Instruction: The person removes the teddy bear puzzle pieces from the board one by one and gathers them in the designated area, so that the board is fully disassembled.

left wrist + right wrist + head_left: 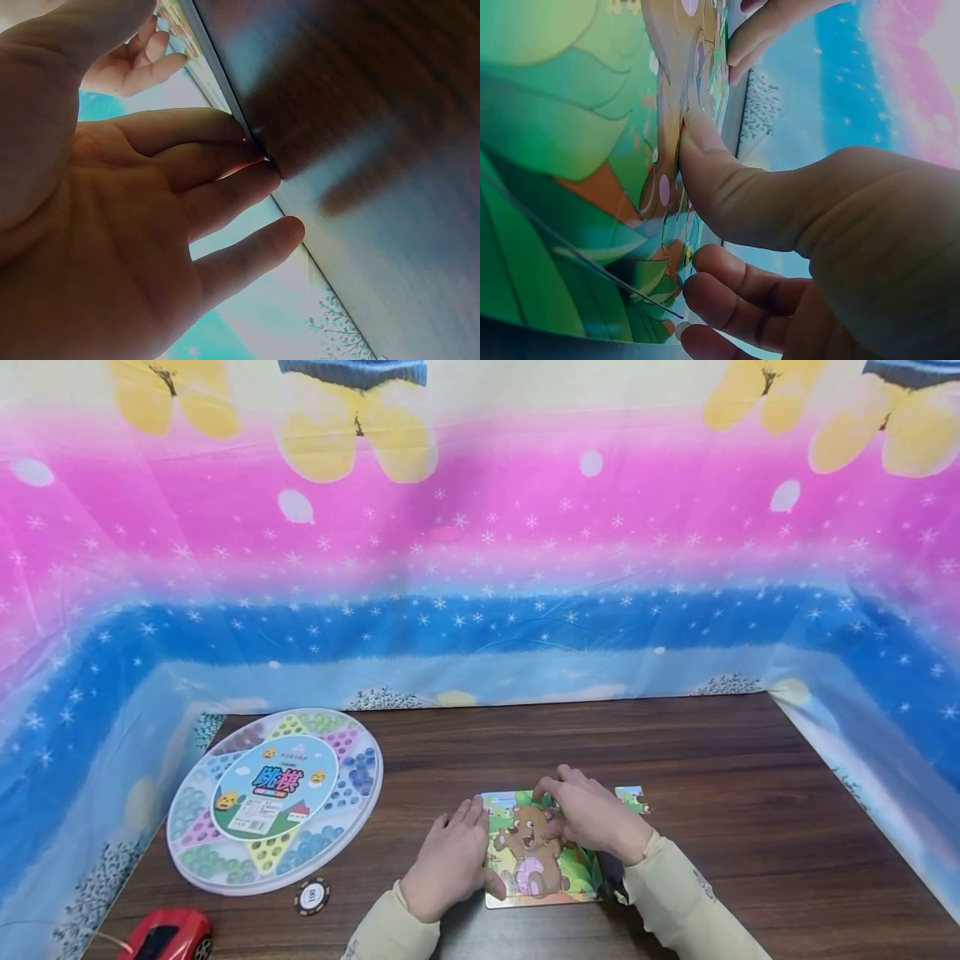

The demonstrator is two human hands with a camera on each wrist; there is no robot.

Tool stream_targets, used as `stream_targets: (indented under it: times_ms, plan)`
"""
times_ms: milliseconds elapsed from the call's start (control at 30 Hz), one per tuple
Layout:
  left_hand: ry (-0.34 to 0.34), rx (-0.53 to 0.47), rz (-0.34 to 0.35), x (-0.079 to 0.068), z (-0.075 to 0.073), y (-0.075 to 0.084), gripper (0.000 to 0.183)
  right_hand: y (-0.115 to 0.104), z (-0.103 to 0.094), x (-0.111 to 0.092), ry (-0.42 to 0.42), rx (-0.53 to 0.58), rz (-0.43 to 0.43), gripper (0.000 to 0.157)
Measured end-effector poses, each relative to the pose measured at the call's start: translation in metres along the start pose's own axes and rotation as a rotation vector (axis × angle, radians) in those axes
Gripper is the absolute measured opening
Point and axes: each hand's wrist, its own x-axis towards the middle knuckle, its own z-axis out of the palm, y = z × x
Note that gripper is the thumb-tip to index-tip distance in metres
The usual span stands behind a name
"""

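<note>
A bear jigsaw puzzle (528, 860) in a flat tray lies on the table, its picture facing up. My left hand (450, 864) lies along its left side, fingers extended at the edge and thumb over the lower left corner. In the left wrist view the fingertips of the left hand (202, 187) touch the dark edge. My right hand (592, 814) rests on the puzzle's upper right part, covering some of it. The right wrist view shows the thumb of the right hand (735, 187) pressing the picture, other fingers loosely bent. A loose puzzle piece (632, 799) lies just beyond the right hand.
A round Chinese checkers set (273, 802) with marbles stands at left. Near it lie a poker chip (312, 896) and a red toy car (168, 935). A dark object (611, 877), partly hidden, sits by the right sleeve. A printed curtain (480, 618) encloses the table.
</note>
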Motion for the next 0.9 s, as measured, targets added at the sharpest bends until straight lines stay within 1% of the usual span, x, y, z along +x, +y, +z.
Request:
stream_targets:
  times_ms: [233, 367, 467, 633, 900]
  plan:
    - [-0.01, 0.001, -0.001, 0.0001, 0.0001, -0.0005, 0.104, 0.0003, 0.0003, -0.0003, 0.004, 0.009, -0.013, 0.038]
    - [-0.005, 0.006, 0.002, 0.0003, 0.0001, -0.0004, 0.104, 0.0005, 0.0012, -0.0003, -0.014, 0.038, -0.013, 0.031]
    - [-0.003, 0.008, 0.001, 0.0004, -0.0003, -0.0003, 0.104, 0.0002, 0.0013, 0.0001, -0.022, 0.053, -0.003, 0.029]
    - [0.001, 0.007, 0.002, 0.0002, 0.0, -0.0004, 0.103, -0.0013, 0.0014, 0.0001, -0.015, 0.035, 0.002, 0.039]
    - [0.023, 0.019, 0.012, -0.0011, 0.0018, -0.0007, 0.104, -0.0019, 0.0029, -0.0002, -0.02, 0.038, -0.053, 0.041]
